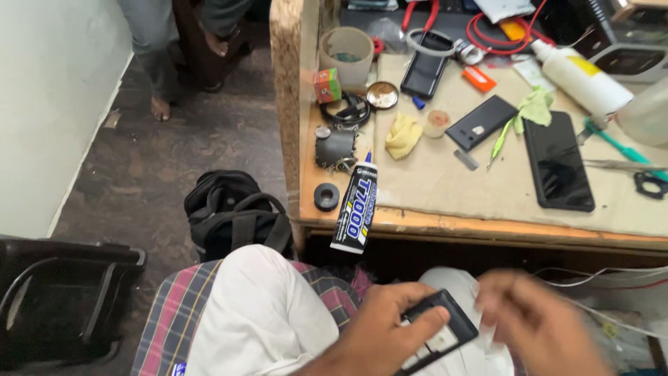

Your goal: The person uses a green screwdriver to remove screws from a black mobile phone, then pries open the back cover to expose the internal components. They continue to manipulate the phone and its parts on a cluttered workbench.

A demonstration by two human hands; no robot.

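Left hand closed in a grip; right hand blurred, fingers loosely curled.

A black phone frame, stripped open with pale inner parts showing inside its dark rim, sits tilted over the person's lap, below the front edge of the worktop and off its surface. The left hand grips it along its left side, thumb laid across the upper face and fingers curled beneath. The right hand, blurred, hovers just beside the frame's right edge; whether it touches the frame cannot be told.
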